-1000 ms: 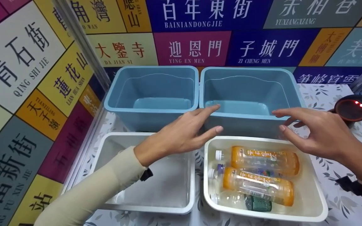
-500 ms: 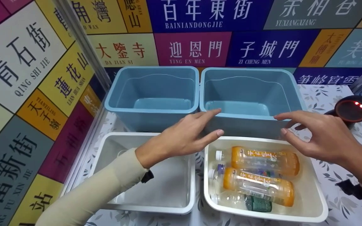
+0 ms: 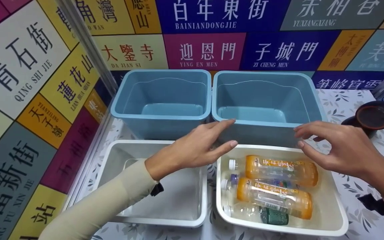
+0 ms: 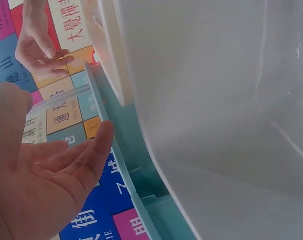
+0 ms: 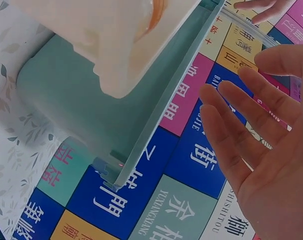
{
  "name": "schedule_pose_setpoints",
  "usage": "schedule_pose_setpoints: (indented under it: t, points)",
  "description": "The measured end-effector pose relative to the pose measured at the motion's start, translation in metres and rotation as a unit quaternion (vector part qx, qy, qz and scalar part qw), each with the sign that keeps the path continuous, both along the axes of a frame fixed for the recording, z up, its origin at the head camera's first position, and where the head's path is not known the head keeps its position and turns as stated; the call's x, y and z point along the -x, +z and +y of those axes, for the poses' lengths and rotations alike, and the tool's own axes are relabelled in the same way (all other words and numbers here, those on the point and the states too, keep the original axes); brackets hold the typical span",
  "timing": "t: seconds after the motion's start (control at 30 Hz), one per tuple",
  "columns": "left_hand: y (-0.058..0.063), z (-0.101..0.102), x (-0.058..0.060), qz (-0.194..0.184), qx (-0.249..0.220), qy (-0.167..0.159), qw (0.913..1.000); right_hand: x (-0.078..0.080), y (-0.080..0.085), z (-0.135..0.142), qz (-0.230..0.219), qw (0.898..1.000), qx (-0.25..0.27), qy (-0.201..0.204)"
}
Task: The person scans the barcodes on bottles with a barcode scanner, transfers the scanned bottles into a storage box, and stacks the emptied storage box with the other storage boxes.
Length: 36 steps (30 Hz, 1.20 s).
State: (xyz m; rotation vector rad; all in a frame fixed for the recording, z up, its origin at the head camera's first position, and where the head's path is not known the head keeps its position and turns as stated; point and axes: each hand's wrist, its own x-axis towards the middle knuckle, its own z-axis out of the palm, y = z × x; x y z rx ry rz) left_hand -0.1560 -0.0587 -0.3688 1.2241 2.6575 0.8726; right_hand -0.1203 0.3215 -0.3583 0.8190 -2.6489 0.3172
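Holding nothing in the spread left hand (image 3: 192,146), near the back left corner of the cream tub (image 3: 323,206). Holding nothing in the loosely bent right hand (image 3: 340,146), near the back right corner. Can see two orange bottles (image 3: 274,197) inside, with white caps (image 3: 232,164) by the left edge.

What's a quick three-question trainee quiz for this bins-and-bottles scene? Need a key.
1. Count: how many light-blue rectangular plastic bins show in the head view?
2. Multiple choice: where do the clear plastic bottles with orange labels lie?
A) left light-blue bin
B) right light-blue bin
C) right white rectangular plastic tub
3. True or false: the left hand and the right hand both hold nothing.

Key:
1. Two
2. C
3. True
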Motion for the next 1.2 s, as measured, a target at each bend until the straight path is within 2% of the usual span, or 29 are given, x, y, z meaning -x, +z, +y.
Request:
schedule_pose_setpoints:
  t: [0.17,0.4,0.6,0.93,1.2]
  points:
    - [-0.004,0.001,0.000,0.000,0.000,-0.007,1.0000,-0.003,-0.003,-0.001,-0.015,1.000,0.006,-0.006]
    - [-0.009,0.001,-0.001,0.018,-0.008,-0.025,0.9995,-0.005,-0.006,0.002,-0.009,1.000,0.008,0.004]
    - [-0.012,0.002,0.000,0.016,-0.010,-0.035,0.9992,-0.007,-0.007,0.003,-0.011,1.000,0.006,0.006]
    - [-0.015,0.004,-0.003,0.022,0.028,-0.025,0.9991,-0.011,-0.012,0.005,-0.016,1.000,0.014,0.014]
    - [-0.019,0.007,-0.003,0.025,0.038,-0.029,0.9985,-0.014,-0.016,0.006,-0.027,0.999,0.018,0.007]
